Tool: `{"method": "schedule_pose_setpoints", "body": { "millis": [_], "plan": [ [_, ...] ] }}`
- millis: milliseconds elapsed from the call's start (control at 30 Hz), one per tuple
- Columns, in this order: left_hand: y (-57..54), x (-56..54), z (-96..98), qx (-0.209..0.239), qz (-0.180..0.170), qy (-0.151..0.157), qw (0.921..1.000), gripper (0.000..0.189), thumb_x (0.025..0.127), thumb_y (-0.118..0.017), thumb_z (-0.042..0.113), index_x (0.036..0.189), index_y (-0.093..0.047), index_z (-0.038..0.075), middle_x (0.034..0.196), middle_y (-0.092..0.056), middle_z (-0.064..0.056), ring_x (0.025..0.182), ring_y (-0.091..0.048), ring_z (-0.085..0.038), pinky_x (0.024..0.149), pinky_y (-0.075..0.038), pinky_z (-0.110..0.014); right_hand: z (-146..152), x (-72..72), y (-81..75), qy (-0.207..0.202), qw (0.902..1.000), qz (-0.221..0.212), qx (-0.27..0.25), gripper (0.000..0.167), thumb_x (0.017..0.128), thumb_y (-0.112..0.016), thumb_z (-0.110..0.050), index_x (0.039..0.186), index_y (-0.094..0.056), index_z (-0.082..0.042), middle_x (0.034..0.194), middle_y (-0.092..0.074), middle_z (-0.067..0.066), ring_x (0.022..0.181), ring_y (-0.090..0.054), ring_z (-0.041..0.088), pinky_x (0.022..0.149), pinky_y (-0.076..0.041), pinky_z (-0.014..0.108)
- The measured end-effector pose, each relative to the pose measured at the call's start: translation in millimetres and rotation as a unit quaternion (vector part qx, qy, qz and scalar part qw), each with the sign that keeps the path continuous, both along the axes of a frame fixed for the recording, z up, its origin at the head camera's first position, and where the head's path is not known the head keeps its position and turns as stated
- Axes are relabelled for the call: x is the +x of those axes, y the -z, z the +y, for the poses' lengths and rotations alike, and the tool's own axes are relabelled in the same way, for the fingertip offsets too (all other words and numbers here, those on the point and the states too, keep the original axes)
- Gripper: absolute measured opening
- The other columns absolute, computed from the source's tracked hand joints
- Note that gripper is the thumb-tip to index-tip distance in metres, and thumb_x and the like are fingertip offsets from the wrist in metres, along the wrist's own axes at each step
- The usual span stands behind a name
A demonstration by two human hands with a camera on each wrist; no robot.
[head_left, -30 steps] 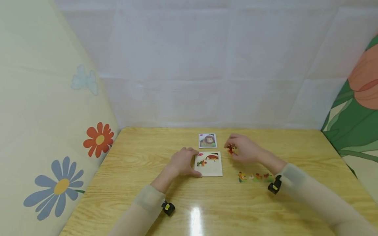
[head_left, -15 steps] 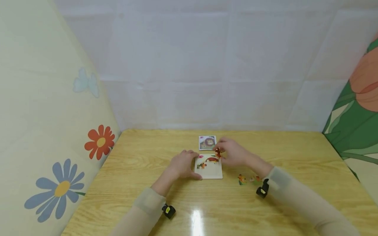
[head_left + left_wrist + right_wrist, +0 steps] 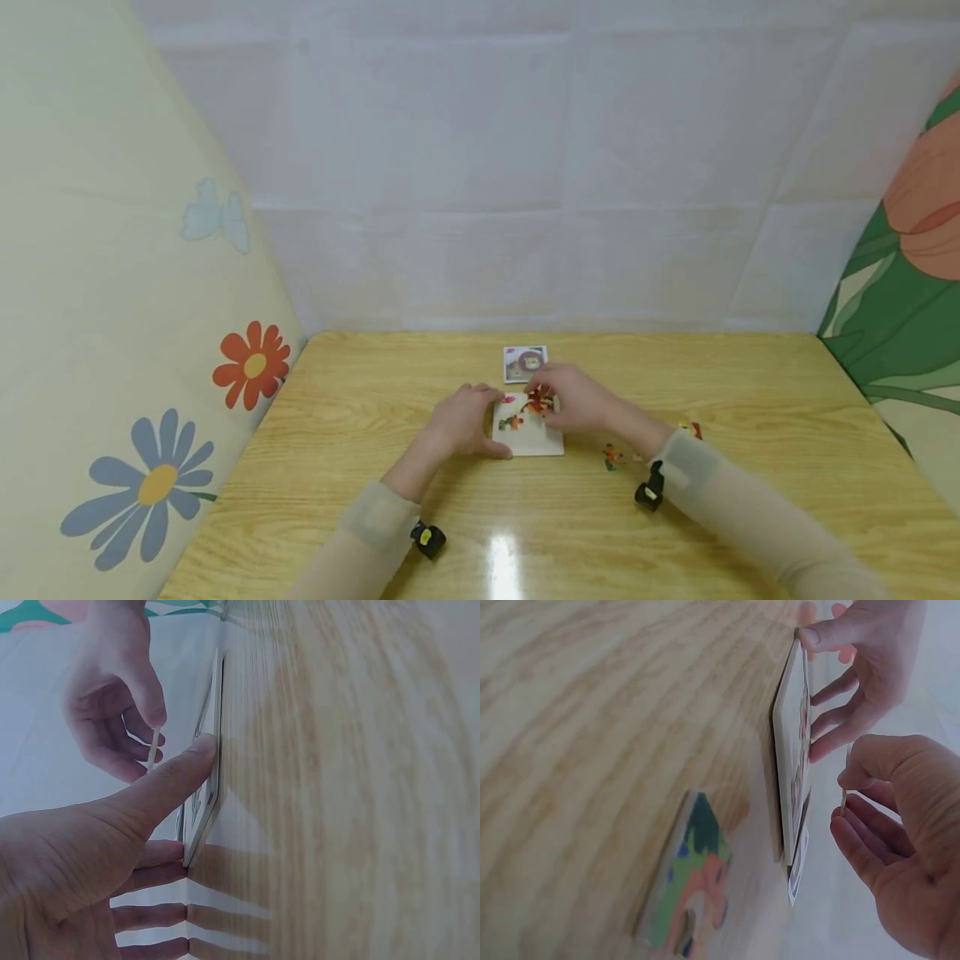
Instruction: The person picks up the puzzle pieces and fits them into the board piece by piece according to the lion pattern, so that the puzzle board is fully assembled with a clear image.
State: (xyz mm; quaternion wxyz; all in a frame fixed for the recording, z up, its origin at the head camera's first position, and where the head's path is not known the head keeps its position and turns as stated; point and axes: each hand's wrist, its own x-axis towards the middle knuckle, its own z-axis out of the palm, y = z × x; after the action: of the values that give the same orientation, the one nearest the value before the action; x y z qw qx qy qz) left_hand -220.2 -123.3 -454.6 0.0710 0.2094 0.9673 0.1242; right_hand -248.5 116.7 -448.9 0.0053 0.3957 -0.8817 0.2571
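On my remote feed I record a puzzle board (image 3: 534, 443) on the table (image 3: 375, 383), a picture card (image 3: 523, 365) just behind it. The left hand (image 3: 461, 421) touches the board's left side. The right hand (image 3: 581, 400) holds a puzzle piece (image 3: 154, 748) above its right rear. I note a loose piece (image 3: 612, 457) right of the board, a second piece (image 3: 693, 430) behind the right sleeve (image 3: 750, 504).

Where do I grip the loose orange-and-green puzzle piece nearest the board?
Probably pinch the puzzle piece by its straight green edge and the edge opposite, coming from above: it lies flat on the table, thin edges exposed.
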Motion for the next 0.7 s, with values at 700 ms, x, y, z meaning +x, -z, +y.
{"method": "schedule_pose_setpoints", "body": {
  "millis": [700],
  "plan": [
    [-1.9, 2.8, 0.3, 0.0, 0.007, 0.006, 1.0, 0.095, 0.071, -0.097, 0.053, 0.147, -0.061, 0.009, 0.15, -0.062, -0.015, 0.136, -0.059, -0.038, 0.106, -0.057, -0.058, -14, 5.8, 10.4, -0.016, 0.9994, -0.03, 0.008, 0.025, 0.076, -0.071, 0.006, 0.097, -0.08, -0.003, 0.093, -0.078, 0.007, 0.081, -0.067, 0.015, 0.072, -0.056, 0.021]
  ]
}}
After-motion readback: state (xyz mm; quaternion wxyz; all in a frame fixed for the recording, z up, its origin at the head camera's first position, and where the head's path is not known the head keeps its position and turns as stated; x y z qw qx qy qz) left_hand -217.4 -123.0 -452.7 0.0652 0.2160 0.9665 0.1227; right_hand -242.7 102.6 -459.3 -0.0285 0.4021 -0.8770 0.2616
